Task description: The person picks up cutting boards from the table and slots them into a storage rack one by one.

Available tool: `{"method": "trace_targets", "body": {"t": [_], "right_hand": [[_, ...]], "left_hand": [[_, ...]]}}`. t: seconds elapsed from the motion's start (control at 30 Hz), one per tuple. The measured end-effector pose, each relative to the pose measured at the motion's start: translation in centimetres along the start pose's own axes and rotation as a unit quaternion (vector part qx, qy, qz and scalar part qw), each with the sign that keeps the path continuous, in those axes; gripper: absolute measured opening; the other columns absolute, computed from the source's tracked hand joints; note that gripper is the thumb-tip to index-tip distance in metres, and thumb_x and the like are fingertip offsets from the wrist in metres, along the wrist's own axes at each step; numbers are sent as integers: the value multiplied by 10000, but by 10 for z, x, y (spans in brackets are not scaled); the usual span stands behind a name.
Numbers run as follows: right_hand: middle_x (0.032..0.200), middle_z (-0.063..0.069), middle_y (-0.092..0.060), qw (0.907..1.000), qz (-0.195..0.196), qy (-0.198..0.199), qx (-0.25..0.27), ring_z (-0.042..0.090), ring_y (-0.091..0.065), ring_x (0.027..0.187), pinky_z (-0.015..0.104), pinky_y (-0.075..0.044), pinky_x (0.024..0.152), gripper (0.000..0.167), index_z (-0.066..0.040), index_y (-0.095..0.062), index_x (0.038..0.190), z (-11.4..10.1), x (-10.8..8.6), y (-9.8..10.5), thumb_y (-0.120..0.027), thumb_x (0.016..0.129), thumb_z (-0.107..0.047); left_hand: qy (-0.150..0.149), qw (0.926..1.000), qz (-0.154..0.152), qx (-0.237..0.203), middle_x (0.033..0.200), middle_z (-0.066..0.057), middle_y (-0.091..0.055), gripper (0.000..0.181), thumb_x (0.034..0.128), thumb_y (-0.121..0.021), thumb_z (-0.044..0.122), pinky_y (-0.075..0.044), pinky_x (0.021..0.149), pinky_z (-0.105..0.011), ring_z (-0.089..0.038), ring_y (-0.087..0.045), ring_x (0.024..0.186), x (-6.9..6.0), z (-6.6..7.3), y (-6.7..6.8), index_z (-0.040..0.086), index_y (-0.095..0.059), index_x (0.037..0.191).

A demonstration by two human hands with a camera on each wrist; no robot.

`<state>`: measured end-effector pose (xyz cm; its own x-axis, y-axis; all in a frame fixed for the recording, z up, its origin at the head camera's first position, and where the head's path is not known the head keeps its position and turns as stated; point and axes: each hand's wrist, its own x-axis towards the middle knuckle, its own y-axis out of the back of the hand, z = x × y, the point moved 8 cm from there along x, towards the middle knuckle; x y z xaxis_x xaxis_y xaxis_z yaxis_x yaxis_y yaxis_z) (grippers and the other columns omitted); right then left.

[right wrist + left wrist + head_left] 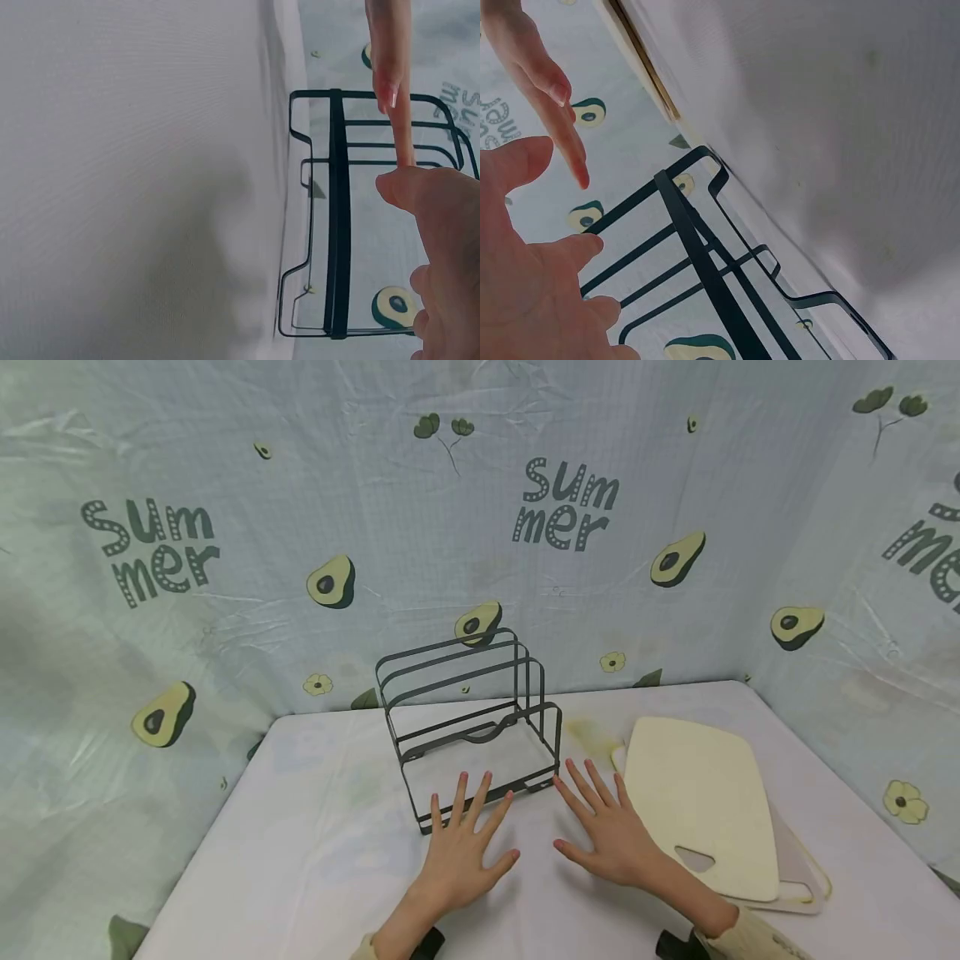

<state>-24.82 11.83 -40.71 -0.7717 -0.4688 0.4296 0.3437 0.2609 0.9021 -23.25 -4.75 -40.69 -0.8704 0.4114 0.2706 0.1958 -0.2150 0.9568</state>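
Both hands hover over the table with fingers spread, palms down, holding nothing. My left hand [459, 864] is in front of a black metal rack [480, 733], its fingertips overlapping the rack's front bar in the head view. To the right, my right hand [611, 835] lies between the rack's front right corner and a stack of cutting boards. A cream cutting board [697, 802] with a cut-out handle tops that stack. In the left wrist view the rack [705, 262] stands beyond the left hand [532, 277]; the right wrist view shows the rack [339, 217] past the right hand [450, 240].
Under the cream board, another pale board [798, 860] sticks out at the lower right. A white cloth covers the table [315, 827]. Behind and at the sides hangs a sheet [420, 543] printed with avocados and lettering.
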Motion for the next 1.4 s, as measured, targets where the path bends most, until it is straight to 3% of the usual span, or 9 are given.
{"method": "trace_targets", "body": {"t": [0.17, 0.37, 0.67, 0.8, 1.2, 1.4], "right_hand": [[1505, 40, -149, 9999, -4, 53, -108, 292, -109, 1381, 343, 261, 1039, 773, -179, -311, 1396, 4, -2, 1, -579, 763, -532], [1481, 82, -221, 9999, 28, 72, -127, 246, -24, 1396, 335, 259, 1037, 770, -182, -315, 1395, 8, -4, 3, -581, 761, -530], [1484, 66, -217, 9998, 64, 56, -187, 229, -14, 1397, 324, 249, 1043, 775, -186, -300, 1401, 14, -8, 6, -590, 761, -513], [1499, 40, -175, 9997, -34, 63, -229, 220, 1, 1398, 329, 248, 1048, 786, -211, -249, 1418, 18, -10, 8, -573, 772, -521], [1473, 79, -244, 9985, -14, 462, -290, 215, -56, 1396, 290, 239, 1052, 761, -152, -307, 1397, 29, -18, 20, -600, 772, -473], [1499, 42, -176, 9978, -23, 569, -335, 178, -8, 1399, 272, 232, 1055, 776, -154, -282, 1406, 41, -26, 24, -623, 768, -434]], "left_hand": [[-15, 10000, -23, 10, 1520, -24, -48, 669, 834, -451, 557, -73, 987, -688, -344, -26, 1380, 1, 0, -2, 286, -248, 1411], [-58, 10000, 11, -21, 1520, -23, -48, 665, 832, -460, 549, -72, 983, -691, -349, -33, 1378, 2, 1, -3, 281, -261, 1408], [-241, 9994, 250, 37, 1520, -8, -53, 660, 834, -466, 542, -114, 978, -683, -333, -43, 1380, 2, 5, -1, 287, -261, 1407], [-262, 9996, 140, 31, 1519, -7, -63, 654, 839, -458, 540, -127, 983, -675, -331, -51, 1380, 1, 6, -1, 293, -253, 1408], [-345, 9982, -393, -277, 1521, -2, -28, 635, 865, -423, 525, -83, 1016, -660, -326, 5, 1383, 3, 8, -3, 306, -202, 1419], [-436, 9978, -349, -357, 1518, -14, -75, 616, 869, -423, 515, -94, 1013, -659, -330, -36, 1383, 4, 8, 0, 303, -229, 1414]]}}
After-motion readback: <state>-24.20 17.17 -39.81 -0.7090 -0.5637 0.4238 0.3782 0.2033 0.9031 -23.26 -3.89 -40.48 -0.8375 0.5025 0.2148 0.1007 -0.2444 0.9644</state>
